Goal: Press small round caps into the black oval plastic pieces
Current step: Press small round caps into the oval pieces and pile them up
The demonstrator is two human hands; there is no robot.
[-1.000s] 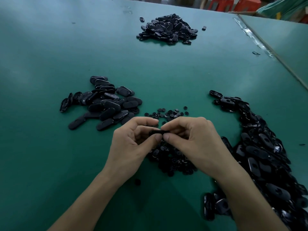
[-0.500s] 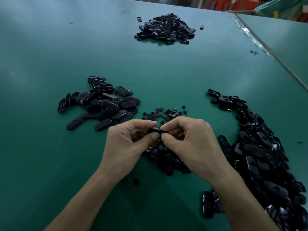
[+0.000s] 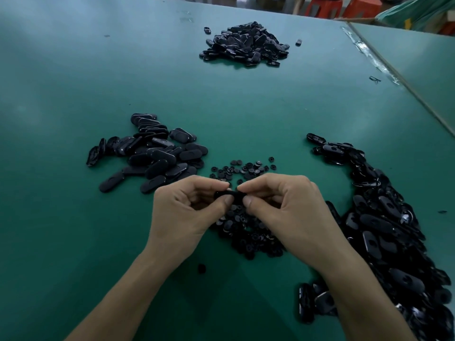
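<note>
Over the middle of the green table [image 3: 73, 242], the left hand [image 3: 187, 212] and right hand [image 3: 283, 210] pinch one black oval plastic piece [image 3: 227, 194] between curled thumbs and forefingers. They hold it just above the loose pile of small round black caps [image 3: 248, 242]; whether a cap is seated in it cannot be told. The modest left heap [image 3: 152, 156] of oval pieces looks like finished work. The longer right heap [image 3: 384, 230], many pieces showing an open hole, seems not yet done. A far heap [image 3: 246, 44] lies well apart. Most of the job appears to remain.
</note>
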